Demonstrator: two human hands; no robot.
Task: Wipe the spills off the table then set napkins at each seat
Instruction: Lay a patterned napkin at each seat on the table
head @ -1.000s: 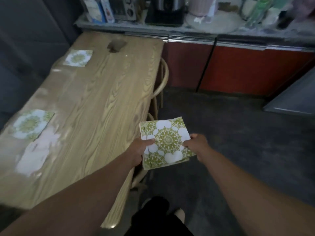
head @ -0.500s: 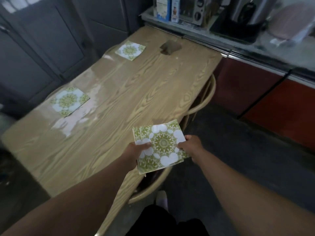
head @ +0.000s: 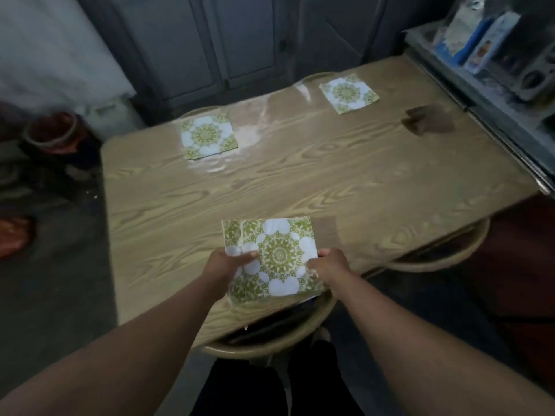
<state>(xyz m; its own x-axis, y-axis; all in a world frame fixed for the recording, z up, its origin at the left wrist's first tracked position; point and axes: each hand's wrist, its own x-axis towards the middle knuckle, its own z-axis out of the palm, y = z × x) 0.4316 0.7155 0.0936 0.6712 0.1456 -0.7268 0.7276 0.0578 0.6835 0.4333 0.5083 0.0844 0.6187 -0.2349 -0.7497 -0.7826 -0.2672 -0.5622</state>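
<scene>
Now: napkins held over the near edge

Both my hands grip a small stack of green-and-white patterned napkins [head: 273, 259]. My left hand [head: 223, 262] pinches the stack's left side with the thumb on top, and my right hand [head: 329, 264] pinches its right edge the same way. A lower napkin peeks out along the left side of the top one. The stack sits low over the near edge of the wooden surface [head: 300, 187]; whether it touches the wood I cannot tell.

Beyond my hands, across the surface, lies a single napkin [head: 208, 136] flat at the far edge, ahead and a little left. A second napkin [head: 348, 93] lies farther off, ahead and to my right. A dark patch [head: 428, 121] marks the wood past my right hand. Curved chair backs [head: 270, 340] show under the near edge, just below my wrists.
</scene>
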